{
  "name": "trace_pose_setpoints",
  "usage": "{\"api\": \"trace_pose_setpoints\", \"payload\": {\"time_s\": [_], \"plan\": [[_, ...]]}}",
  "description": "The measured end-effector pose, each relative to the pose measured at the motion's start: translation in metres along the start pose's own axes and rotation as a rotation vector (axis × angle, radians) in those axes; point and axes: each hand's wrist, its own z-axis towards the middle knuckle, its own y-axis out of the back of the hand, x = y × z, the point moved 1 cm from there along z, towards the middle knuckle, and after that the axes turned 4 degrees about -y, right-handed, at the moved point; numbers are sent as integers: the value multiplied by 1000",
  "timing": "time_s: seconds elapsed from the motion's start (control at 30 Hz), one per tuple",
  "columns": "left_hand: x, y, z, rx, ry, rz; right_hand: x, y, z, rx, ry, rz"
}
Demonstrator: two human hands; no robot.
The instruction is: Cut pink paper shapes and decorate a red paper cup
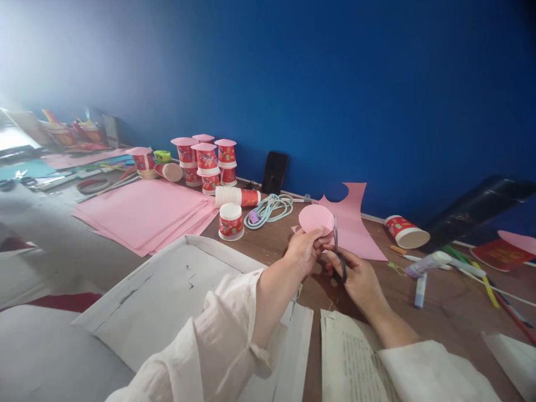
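Near the middle of the table, my left hand (307, 248) pinches a round pink paper disc (316, 218) by its lower edge. Scissors (341, 267) with dark handles are in my right hand (355, 276), its fingers through the loops. The blades point up along the disc's right edge. Behind the disc lies a sheet of pink paper (355, 229) with a curved piece cut out of its upper left side. A red-and-white paper cup (231, 222) stands upside down to the left of my hands.
Stacked paper cups (206, 159) topped with pink discs stand by the blue wall. Pink sheets (146, 212) lie at left. A coiled pale cable (272, 209) and a leaning phone (274, 172) are behind. Glue sticks (427, 265), a tipped cup (406, 231) and printed pages (355, 357) lie to the right.
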Motion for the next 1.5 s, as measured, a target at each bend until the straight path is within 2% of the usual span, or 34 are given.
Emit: {"api": "trace_pose_setpoints", "payload": {"time_s": [0.23,0.6,0.9,1.5], "plan": [[-1,0,-1,23,-14,13,-1,0,0,1,-12,-13],[-2,-1,-3,-12,-28,30,2,0,1,-3,-2,-39],[-2,-2,-2,-14,-15,39,-5,-1,3,12,-16,-18],[-2,-1,-3,3,-37,40,0,0,3,6,6,-46]]}}
